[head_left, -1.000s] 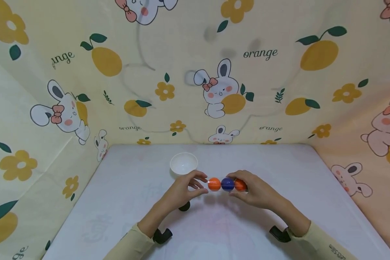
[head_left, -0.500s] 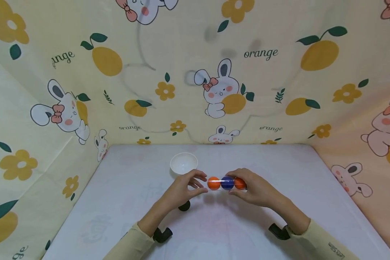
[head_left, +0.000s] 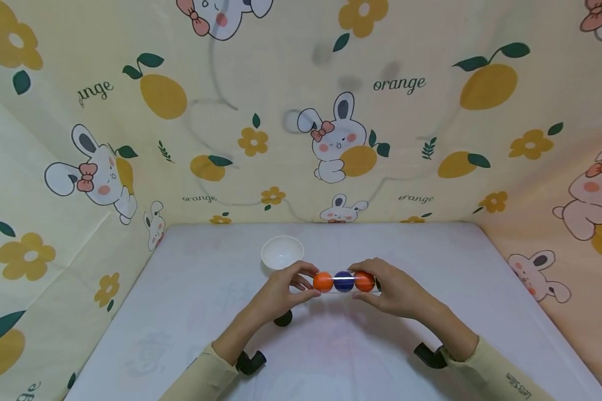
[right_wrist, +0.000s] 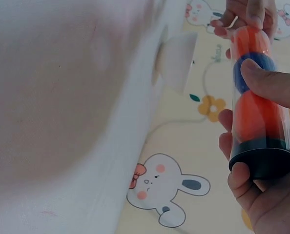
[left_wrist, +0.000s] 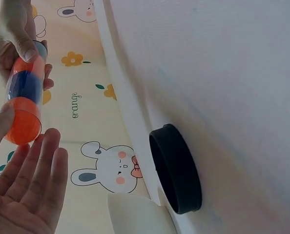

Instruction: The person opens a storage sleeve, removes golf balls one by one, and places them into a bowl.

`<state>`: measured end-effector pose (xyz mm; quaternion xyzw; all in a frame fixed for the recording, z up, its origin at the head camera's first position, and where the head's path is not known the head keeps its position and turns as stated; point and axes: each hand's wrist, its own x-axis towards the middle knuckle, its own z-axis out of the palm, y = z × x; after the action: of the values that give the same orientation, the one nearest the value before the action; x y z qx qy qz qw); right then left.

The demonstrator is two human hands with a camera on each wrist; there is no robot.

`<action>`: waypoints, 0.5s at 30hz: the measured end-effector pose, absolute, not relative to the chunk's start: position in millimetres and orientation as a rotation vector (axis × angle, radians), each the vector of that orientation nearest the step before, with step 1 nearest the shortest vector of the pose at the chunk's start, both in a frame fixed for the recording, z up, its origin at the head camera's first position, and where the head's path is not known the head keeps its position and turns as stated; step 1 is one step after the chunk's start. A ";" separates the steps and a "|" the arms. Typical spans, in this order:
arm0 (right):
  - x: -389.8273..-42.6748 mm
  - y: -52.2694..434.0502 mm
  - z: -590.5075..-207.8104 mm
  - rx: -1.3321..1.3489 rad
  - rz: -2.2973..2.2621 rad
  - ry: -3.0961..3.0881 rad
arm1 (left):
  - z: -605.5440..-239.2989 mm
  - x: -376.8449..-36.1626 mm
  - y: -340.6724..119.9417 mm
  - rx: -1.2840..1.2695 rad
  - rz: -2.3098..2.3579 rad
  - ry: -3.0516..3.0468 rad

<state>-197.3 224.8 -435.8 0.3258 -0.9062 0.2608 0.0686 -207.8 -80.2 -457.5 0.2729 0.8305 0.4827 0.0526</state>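
Observation:
A clear tube (right_wrist: pixel 259 97) lies level above the table, holding an orange ball (head_left: pixel 323 282), a blue ball (head_left: pixel 344 282) and a second orange ball (head_left: pixel 364 281) in a row. My right hand (head_left: pixel 396 289) grips its right end, thumb across the wall. A black cap (right_wrist: pixel 262 163) closes that end. At the left end, my left hand (head_left: pixel 281 292) is held with its thumb and fairly straight fingers on either side of the tube mouth, fingertips right at the rim. Below the left hand, a loose black cap (left_wrist: pixel 176 170) rests on the table, partly hidden in the head view.
A white bowl (head_left: pixel 282 256) stands on the table just beyond the left hand. The white-covered table (head_left: pixel 180 312) meets a cloth backdrop (head_left: pixel 261 67) with printed rabbits and oranges at the back and sides. Black wrist mounts (head_left: pixel 251 363) sit at both wrists.
The balls show slightly further left, with the first orange one at the left fingertips. More of the dark end cap shows beside the right hand. Both hands stay nearly in place.

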 end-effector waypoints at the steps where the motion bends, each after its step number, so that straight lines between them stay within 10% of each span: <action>1: -197.6 224.8 -435.9 0.986 0.788 -2.724 | -457.2 -207.6 -80.4 0.830 1.468 2.525; 15: -199.0 223.1 -436.6 0.990 0.815 -2.749 | -460.5 -209.1 -82.5 0.797 1.491 2.490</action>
<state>-199.0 223.1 -436.6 0.3259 -0.9049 0.2684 0.0542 -209.1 -82.5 -460.5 0.2641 0.8255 0.4944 0.0656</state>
